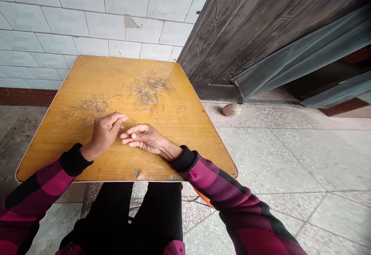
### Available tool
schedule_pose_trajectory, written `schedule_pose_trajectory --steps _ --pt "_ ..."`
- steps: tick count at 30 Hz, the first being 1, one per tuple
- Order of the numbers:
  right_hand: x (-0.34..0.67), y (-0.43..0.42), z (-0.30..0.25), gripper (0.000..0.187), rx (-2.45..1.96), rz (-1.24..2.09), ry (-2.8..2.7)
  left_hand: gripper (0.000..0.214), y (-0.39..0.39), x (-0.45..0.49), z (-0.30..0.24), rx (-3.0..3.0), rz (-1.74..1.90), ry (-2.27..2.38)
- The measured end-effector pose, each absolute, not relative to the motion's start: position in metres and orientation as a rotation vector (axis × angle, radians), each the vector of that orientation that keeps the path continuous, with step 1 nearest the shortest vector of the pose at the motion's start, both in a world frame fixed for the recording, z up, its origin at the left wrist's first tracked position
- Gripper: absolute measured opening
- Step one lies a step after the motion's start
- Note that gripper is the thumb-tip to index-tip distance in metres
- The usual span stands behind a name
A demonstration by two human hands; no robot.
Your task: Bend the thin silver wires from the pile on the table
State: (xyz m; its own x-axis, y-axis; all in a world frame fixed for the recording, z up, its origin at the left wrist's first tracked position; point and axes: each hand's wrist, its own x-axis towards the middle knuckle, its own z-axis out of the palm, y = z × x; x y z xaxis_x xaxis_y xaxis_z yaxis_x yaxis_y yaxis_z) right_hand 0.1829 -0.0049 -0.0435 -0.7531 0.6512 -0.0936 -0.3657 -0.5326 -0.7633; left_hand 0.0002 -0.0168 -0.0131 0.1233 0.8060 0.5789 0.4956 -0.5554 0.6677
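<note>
My left hand [106,131] and my right hand [142,138] meet over the near middle of a small yellow wooden table [179,127]. Both pinch one thin piece of wire [131,120], which arcs between their fingertips. A heap of wire rings and long strands [89,108] lies just beyond my left hand. A second tangle of loose bent wire [149,89] sits farther back, right of centre.
A white tiled wall rises behind the table. A dark carved metal door [246,34] stands open to the right, with a small round stone [231,109] on the speckled floor at its foot. My knees are under the table's near edge.
</note>
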Motion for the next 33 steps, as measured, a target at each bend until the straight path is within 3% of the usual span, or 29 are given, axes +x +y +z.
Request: schedule_pose_trajectory --steps 12,19,21,28,33 --pt "0.176 -0.006 -0.050 0.026 -0.543 2.372 -1.013 0.013 -0.017 0.005 -0.017 2.198 1.462 1.222" --pt "0.186 0.000 -0.045 0.039 -0.658 2.247 -1.340 0.016 -0.013 0.000 -0.018 2.405 1.409 1.252" --pt "0.198 0.004 -0.039 0.040 -0.775 2.005 -1.611 0.017 -0.010 -0.004 -0.019 2.449 1.401 1.243" --pt "0.219 -0.002 -0.017 0.030 -0.754 0.560 -2.304 0.019 -0.005 -0.010 -0.025 2.507 1.320 1.303" --pt "0.213 -0.010 -0.021 0.031 -0.809 0.156 -2.501 0.018 -0.006 -0.009 -0.027 2.539 1.283 1.335"
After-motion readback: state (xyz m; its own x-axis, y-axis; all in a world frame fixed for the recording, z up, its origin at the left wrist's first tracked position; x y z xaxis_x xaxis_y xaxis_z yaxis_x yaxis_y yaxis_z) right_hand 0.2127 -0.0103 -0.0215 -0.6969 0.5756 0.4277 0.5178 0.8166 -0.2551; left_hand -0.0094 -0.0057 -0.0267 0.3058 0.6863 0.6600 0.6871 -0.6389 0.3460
